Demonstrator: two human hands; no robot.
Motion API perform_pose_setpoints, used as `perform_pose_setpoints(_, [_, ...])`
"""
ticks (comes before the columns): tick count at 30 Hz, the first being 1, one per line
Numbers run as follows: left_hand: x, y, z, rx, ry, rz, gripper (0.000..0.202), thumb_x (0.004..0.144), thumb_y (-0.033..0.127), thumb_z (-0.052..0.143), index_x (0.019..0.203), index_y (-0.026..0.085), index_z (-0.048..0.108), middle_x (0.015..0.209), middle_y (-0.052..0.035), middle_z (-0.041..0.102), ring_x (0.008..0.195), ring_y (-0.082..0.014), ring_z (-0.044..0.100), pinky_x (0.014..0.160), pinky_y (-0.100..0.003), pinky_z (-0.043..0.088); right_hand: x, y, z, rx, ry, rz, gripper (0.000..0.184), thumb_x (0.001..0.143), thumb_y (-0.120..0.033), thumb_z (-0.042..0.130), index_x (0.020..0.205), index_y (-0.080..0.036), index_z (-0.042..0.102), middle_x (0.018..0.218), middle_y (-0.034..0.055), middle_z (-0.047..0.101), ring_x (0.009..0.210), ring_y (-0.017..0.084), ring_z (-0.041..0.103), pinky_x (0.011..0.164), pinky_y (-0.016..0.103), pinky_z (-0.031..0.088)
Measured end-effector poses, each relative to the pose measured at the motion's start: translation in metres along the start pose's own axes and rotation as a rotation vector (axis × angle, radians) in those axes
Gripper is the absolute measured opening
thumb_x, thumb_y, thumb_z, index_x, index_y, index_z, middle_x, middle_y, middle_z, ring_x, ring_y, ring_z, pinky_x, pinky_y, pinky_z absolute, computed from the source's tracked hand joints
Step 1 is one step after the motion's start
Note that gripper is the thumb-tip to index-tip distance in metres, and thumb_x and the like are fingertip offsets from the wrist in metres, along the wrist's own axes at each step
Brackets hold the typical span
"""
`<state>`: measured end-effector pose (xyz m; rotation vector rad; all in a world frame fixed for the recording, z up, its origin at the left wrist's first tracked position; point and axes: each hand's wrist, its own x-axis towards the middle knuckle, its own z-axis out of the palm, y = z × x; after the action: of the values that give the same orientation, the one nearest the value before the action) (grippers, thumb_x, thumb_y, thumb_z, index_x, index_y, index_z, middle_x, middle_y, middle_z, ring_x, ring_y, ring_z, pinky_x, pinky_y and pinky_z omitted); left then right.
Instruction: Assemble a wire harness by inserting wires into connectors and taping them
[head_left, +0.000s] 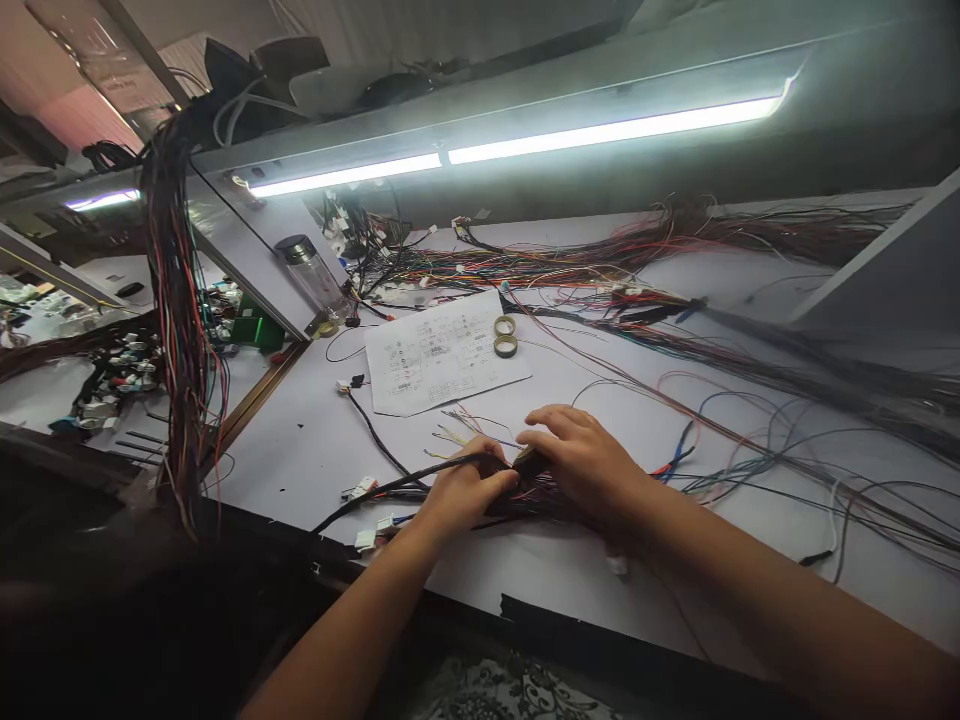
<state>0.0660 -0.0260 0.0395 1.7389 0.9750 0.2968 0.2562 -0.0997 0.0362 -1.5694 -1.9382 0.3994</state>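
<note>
Both of my hands rest on a dark wire bundle (pixel 390 487) lying on the white worktable (pixel 585 570). My left hand (pixel 461 492) is closed around the bundle where its wrapped part ends. My right hand (pixel 581 460) lies over the loose wires just to the right, fingers curled and pinching a small dark roll, apparently tape (pixel 529 461), against the bundle. Thin loose wire ends (pixel 461 425) fan out just beyond my hands. White connectors (pixel 361 488) sit at the bundle's left end.
A printed sheet (pixel 439 355) lies behind my hands with two tape rings (pixel 505 337) on it. Coloured wires (pixel 750 440) sprawl across the right and far table. A clear bottle (pixel 311 275) stands at the back left. A hanging wire loom (pixel 180 320) drapes at left under tube lights (pixel 615 130).
</note>
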Motion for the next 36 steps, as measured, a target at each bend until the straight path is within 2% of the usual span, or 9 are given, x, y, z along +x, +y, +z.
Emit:
perform_pose_setpoints(3, [0.0, -0.003, 0.004, -0.024, 0.006, 0.02, 0.015, 0.078, 0.034, 0.06, 0.085, 0.022, 0.055, 0.078, 0.0034, 0.06, 0.077, -0.0155, 0.059, 0.072, -0.028, 0.045, -0.001, -0.015, -0.008, -0.09, -0.159, -0.167, 0.031, 0.076, -0.012, 0.052, 0.104, -0.021, 0.061, 0.105, 0.007, 0.061, 0.098, 0.021, 0.053, 0.087, 0.037, 0.039])
perform_pose_setpoints(7, [0.001, -0.011, 0.008, -0.244, -0.008, 0.037, 0.014, 0.075, 0.028, 0.064, 0.081, 0.02, 0.055, 0.08, 0.0015, 0.06, 0.077, -0.014, 0.058, 0.073, -0.027, 0.045, 0.005, -0.031, -0.006, -0.222, -0.237, -0.011, 0.017, 0.085, -0.022, 0.048, 0.096, -0.019, 0.061, 0.087, 0.0059, 0.061, 0.073, 0.018, 0.055, 0.069, 0.033, 0.039])
perform_pose_setpoints(14, [0.002, -0.017, 0.012, -0.501, -0.025, 0.003, 0.02, 0.068, 0.021, 0.069, 0.076, 0.018, 0.05, 0.075, 0.0005, 0.061, 0.067, -0.0117, 0.059, 0.067, -0.026, 0.045, 0.024, -0.03, 0.003, -0.479, -0.346, 0.005, 0.008, 0.076, -0.022, 0.058, 0.073, -0.021, 0.065, 0.077, 0.0068, 0.055, 0.054, 0.014, 0.048, 0.06, 0.033, 0.033])
perform_pose_setpoints(18, [-0.001, -0.012, 0.009, -0.529, -0.033, 0.002, 0.021, 0.067, 0.022, 0.069, 0.074, 0.018, 0.049, 0.068, 0.0028, 0.057, 0.061, -0.0099, 0.055, 0.062, -0.024, 0.043, 0.008, -0.05, 0.0, -0.438, -0.247, -0.136, 0.018, 0.08, -0.016, 0.048, 0.076, -0.021, 0.064, 0.08, 0.0056, 0.056, 0.057, 0.014, 0.047, 0.078, 0.038, 0.04])
perform_pose_setpoints(21, [-0.003, -0.01, 0.007, -0.552, -0.012, 0.008, 0.023, 0.068, 0.024, 0.069, 0.074, 0.018, 0.047, 0.075, 0.0014, 0.059, 0.063, -0.0102, 0.055, 0.063, -0.025, 0.044, -0.017, -0.066, -0.014, -0.312, -0.193, -0.252, 0.031, 0.086, -0.014, 0.036, 0.077, -0.026, 0.063, 0.075, -0.0002, 0.055, 0.058, 0.013, 0.045, 0.101, 0.041, 0.03])
perform_pose_setpoints(24, [-0.003, -0.012, 0.005, -0.499, -0.035, 0.024, 0.024, 0.069, 0.027, 0.069, 0.077, 0.018, 0.049, 0.078, 0.0, 0.06, 0.067, -0.0113, 0.056, 0.066, -0.027, 0.045, -0.037, -0.048, -0.035, -0.274, -0.097, -0.188, 0.03, 0.089, -0.018, 0.038, 0.087, -0.031, 0.065, 0.078, -0.0012, 0.058, 0.063, 0.013, 0.05, 0.102, 0.041, 0.028])
perform_pose_setpoints(27, [-0.001, -0.015, 0.006, -0.508, -0.063, 0.022, 0.027, 0.071, 0.035, 0.07, 0.082, 0.017, 0.053, 0.08, -0.0012, 0.061, 0.071, -0.0127, 0.057, 0.07, -0.028, 0.046, -0.044, 0.001, -0.052, -0.427, -0.073, -0.051, 0.035, 0.086, -0.014, 0.042, 0.107, -0.03, 0.064, 0.085, 0.0033, 0.061, 0.071, 0.016, 0.055, 0.091, 0.042, 0.034])
perform_pose_setpoints(31, [-0.003, -0.014, 0.006, -0.799, 0.145, 0.061, 0.026, 0.078, 0.038, 0.065, 0.09, 0.017, 0.055, 0.088, -0.0027, 0.061, 0.082, -0.013, 0.059, 0.078, -0.027, 0.046, -0.039, 0.029, -0.045, -0.6, 0.029, 0.059, 0.051, 0.083, -0.008, 0.041, 0.129, -0.028, 0.051, 0.086, 0.0062, 0.065, 0.084, 0.023, 0.057, 0.094, 0.054, 0.029])
perform_pose_setpoints(36, [-0.033, -0.012, -0.029, -1.459, 0.595, -0.003, 0.026, 0.086, 0.041, 0.054, 0.097, 0.019, 0.051, 0.093, -0.0047, 0.061, 0.089, -0.0162, 0.062, 0.082, -0.034, 0.052, -0.034, -0.009, 0.003, -0.251, 0.011, -0.087, 0.031, 0.091, -0.022, 0.045, 0.119, -0.024, 0.057, 0.112, 0.0094, 0.061, 0.101, 0.023, 0.054, 0.087, 0.042, 0.044])
